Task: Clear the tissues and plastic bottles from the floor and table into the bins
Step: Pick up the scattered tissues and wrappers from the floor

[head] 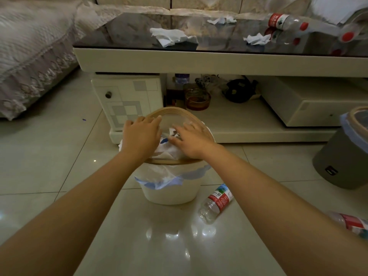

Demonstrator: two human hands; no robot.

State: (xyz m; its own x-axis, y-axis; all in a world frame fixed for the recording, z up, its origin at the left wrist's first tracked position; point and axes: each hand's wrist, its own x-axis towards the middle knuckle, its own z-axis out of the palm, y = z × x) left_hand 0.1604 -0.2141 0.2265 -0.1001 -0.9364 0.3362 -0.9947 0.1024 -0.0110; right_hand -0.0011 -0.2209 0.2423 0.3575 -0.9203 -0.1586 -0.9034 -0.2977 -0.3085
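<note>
A white bin [169, 193] with a tan rim and a blue-edged liner stands on the floor before the low table. Crumpled white tissues [167, 151] lie in its mouth. My left hand [140, 136] and my right hand [190, 141] hover over the opening, palms down, fingers spread, holding nothing. Two plastic bottles lie on the floor, one [216, 203] right of the bin and one [350, 224] at the right edge. On the dark glass table top [119, 30] lie three tissues [169, 36] [256, 39] [222, 20] and capped bottles [286, 21].
A grey bin [338, 164] with a blue liner stands at the right. The table's lower shelf holds an amber ashtray [197, 100], a dark object and clutter. A sofa with a lace cover [29, 62] fills the left. Glossy tiled floor lies around the bins.
</note>
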